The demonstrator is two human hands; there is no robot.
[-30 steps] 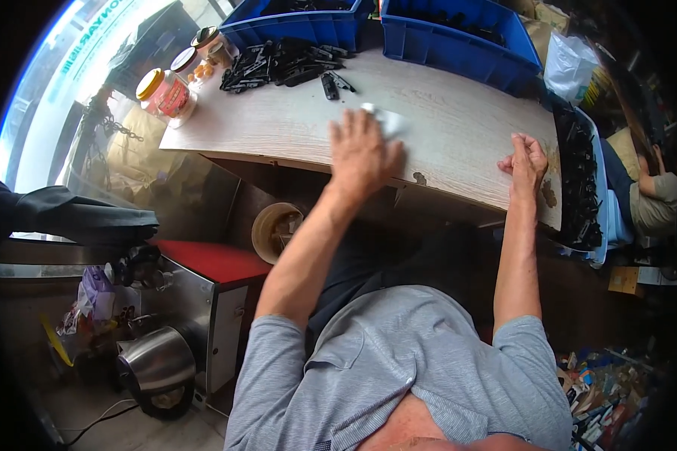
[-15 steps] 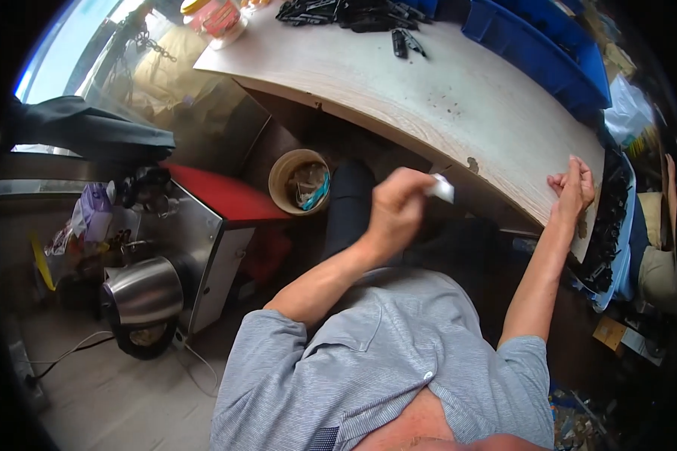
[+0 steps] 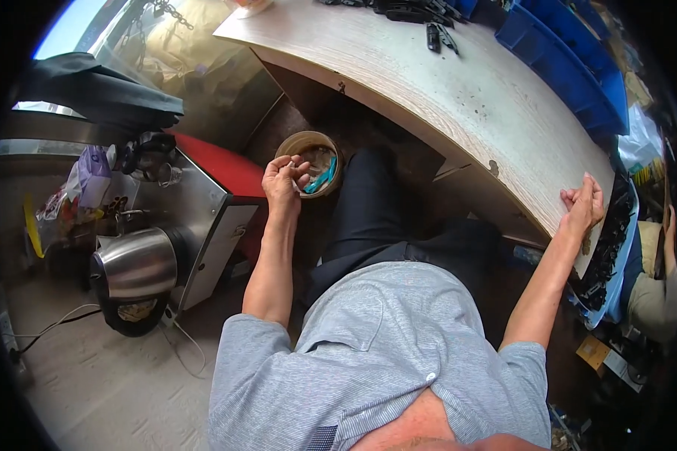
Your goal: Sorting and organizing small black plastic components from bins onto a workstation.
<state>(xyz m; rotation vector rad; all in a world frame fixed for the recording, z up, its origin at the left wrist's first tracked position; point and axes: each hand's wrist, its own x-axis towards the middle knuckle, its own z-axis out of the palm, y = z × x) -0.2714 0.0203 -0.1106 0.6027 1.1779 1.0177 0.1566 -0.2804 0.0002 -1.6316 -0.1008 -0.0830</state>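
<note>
My left hand [image 3: 281, 183] hangs over the near left rim of a round tan bucket [image 3: 283, 148], fingers curled in. A pale speck shows by its fingertips, too small to name. Inside the bucket lie a teal scrap [image 3: 322, 176] and pale brownish waste. Far to the right, my right hand [image 3: 584, 204] rests at the edge of the light wood-grain table [image 3: 429, 83]. Its index finger points out and the other fingers bend loosely, with nothing seen in them.
Black clip-like plastic parts [image 3: 434, 37] lie at the table's far side, beside blue bins [image 3: 560, 64]. A tray of black parts [image 3: 609, 244] stands right of the table. To my left are a red-topped cabinet [image 3: 217, 169] and a steel kettle [image 3: 137, 264].
My left hand has swung left and down from in front of my body to the bucket. The white crumpled piece it held no longer shows. My right hand stays at the table edge.
</note>
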